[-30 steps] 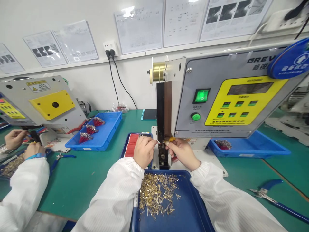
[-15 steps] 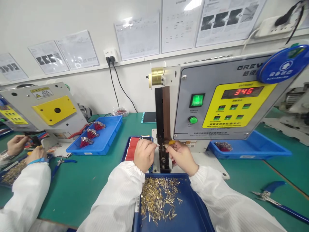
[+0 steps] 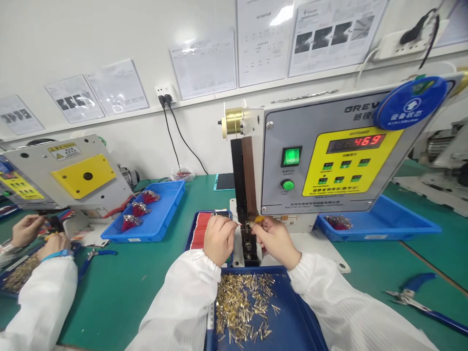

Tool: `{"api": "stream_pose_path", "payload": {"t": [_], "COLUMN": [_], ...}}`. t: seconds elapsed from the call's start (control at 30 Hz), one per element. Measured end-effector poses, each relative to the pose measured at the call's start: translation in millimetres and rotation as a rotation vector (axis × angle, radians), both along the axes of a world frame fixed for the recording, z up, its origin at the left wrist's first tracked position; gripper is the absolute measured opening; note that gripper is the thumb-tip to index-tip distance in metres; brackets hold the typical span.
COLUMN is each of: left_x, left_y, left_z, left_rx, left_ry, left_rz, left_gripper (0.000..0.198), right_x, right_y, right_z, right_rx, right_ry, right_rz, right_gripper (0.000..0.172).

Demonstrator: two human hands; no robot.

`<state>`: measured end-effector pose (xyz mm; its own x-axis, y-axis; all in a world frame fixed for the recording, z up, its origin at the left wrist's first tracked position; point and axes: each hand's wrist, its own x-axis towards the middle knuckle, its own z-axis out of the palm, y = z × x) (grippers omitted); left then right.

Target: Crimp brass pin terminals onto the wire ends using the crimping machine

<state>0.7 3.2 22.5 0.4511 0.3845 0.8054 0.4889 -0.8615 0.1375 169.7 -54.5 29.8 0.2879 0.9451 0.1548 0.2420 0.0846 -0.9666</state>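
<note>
My left hand (image 3: 218,240) is closed in a pinch on a thin wire, held level at the jaw of the grey crimping machine (image 3: 310,161). My right hand (image 3: 276,240) is closed on a small yellow-tipped piece at the same jaw, from the right. Both hands meet at the dark tool post (image 3: 243,185). Below them a dark blue tray (image 3: 292,321) holds several loose brass terminals (image 3: 243,304). A bundle of red wires (image 3: 200,229) lies in a tray just left of my left hand.
A co-worker's hands (image 3: 40,236) and white sleeve work at a second machine (image 3: 69,173) on the left. Blue trays with red wire bundles (image 3: 141,207) stand left and right (image 3: 380,226). Blue-handled pliers (image 3: 417,297) lie right, another pair (image 3: 97,253) left, on the green mat.
The view has tilted downward a little. The machine's display went from blank to 346 to 469. My hands stay pinched at the jaw, hardly moved.
</note>
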Motion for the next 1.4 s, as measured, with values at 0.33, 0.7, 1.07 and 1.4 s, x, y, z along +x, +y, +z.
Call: {"api": "stream_pose_path", "payload": {"t": [0.33,0.7,1.07,1.4], "left_x": [1,4,5,7], "left_y": [-1,11,10,10], "left_z": [0.8,-19.5,-19.4,-19.5], "left_rx": [-0.019,-0.328,-0.345,-0.362], "left_ry": [-0.029,-0.12,-0.108,-0.105], "left_rz": [-0.027,-0.038,-0.036,-0.042], "left_gripper": [0.012,0.012,0.012,0.012], "right_x": [0,81,75,4], "right_y": [-1,-22,-25,-65], "right_z": [2.4,-8.7,-6.8,1.3], "right_rx": [0.035,-0.131,-0.092,-0.098], "right_ry": [-0.062,-0.511,-0.812,-1.07], "right_rz": [0.008,-0.031,-0.039,0.525], "right_gripper": [0.025,0.015,0.016,0.028]}}
